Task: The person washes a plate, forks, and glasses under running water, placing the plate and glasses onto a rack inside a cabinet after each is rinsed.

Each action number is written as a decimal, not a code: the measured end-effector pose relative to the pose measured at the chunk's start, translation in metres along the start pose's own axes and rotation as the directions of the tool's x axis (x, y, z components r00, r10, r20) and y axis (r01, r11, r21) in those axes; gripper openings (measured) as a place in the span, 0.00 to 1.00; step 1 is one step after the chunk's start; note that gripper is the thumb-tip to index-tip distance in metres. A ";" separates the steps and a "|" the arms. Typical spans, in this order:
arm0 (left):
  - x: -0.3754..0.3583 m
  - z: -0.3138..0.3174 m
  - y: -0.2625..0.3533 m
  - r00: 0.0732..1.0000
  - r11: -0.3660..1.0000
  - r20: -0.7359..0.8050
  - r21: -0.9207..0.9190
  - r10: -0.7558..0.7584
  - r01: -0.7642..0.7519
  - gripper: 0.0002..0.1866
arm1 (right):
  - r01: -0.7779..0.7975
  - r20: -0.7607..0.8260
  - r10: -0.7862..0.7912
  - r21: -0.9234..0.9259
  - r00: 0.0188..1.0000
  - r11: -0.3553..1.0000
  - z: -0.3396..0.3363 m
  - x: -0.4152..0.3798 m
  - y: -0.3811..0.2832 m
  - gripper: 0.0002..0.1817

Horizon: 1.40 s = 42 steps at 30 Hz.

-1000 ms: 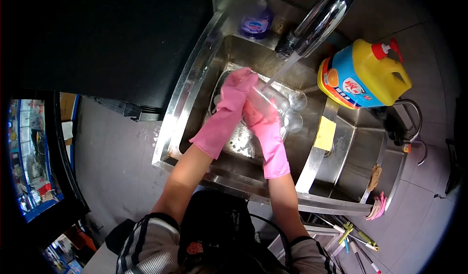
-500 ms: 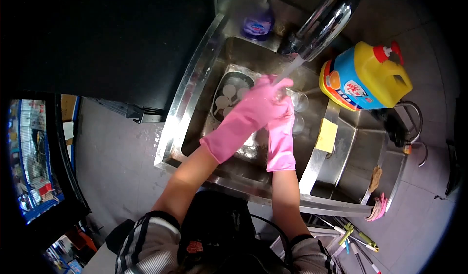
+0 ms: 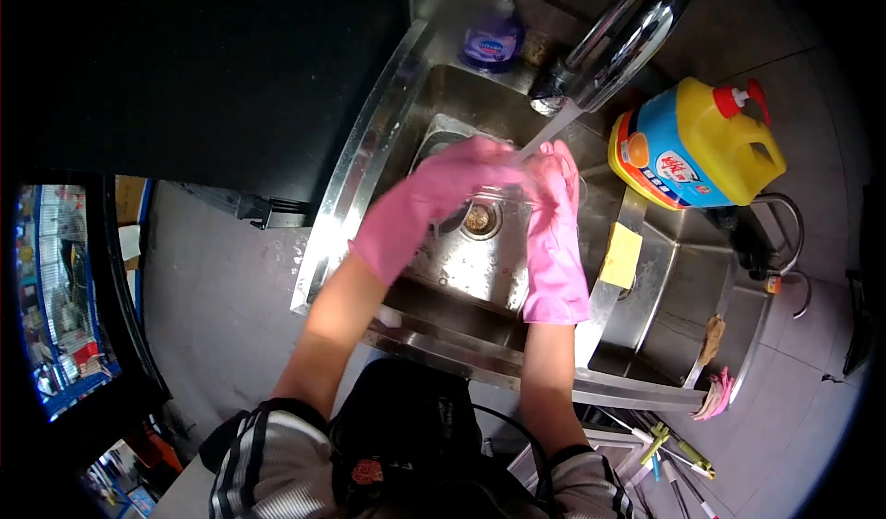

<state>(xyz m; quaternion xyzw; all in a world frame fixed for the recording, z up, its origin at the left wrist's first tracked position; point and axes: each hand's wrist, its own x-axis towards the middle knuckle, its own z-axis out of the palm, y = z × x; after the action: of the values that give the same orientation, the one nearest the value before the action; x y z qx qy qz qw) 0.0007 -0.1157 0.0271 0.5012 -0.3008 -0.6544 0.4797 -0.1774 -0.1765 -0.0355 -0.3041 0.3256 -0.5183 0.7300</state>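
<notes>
Transparent and blurred, a cup-like piece sits between the pink-gloved left hand and right hand, under running water; whether fingers clamp it, I cannot tell. Basin floor stretches toward the sink's front rim. Yellow bottle and purple bottle bear labels too small to read.

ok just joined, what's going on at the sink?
Someone in pink gloves has both hands over the larger basin, where the tap is running. The left hand and right hand are close together by the water stream, with something clear between them, too blurred to identify. A yellow pad lies on the divider.
</notes>
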 end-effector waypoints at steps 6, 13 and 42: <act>0.072 -0.059 -0.149 0.884 0.866 -0.018 0.207 0.468 -0.454 0.25 | 0.014 0.091 0.001 -0.166 0.996 0.986 0.051 0.013 0.021 0.40; 0.076 -0.042 -0.174 0.950 0.916 -0.296 -0.348 0.094 -0.199 0.19 | -0.045 0.016 0.084 -0.735 0.996 0.676 0.080 -0.006 0.013 0.46; 0.021 0.033 -0.033 0.949 0.995 -0.298 -0.030 -0.099 0.094 0.14 | 0.574 0.580 -0.405 -0.805 0.707 -0.151 0.029 -0.019 -0.009 0.38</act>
<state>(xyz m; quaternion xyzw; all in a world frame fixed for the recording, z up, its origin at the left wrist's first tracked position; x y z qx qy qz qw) -0.0424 -0.1265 0.0008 0.6049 -0.1949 -0.5959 0.4910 -0.1643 -0.1574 -0.0082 -0.8338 0.3904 -0.3777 0.0983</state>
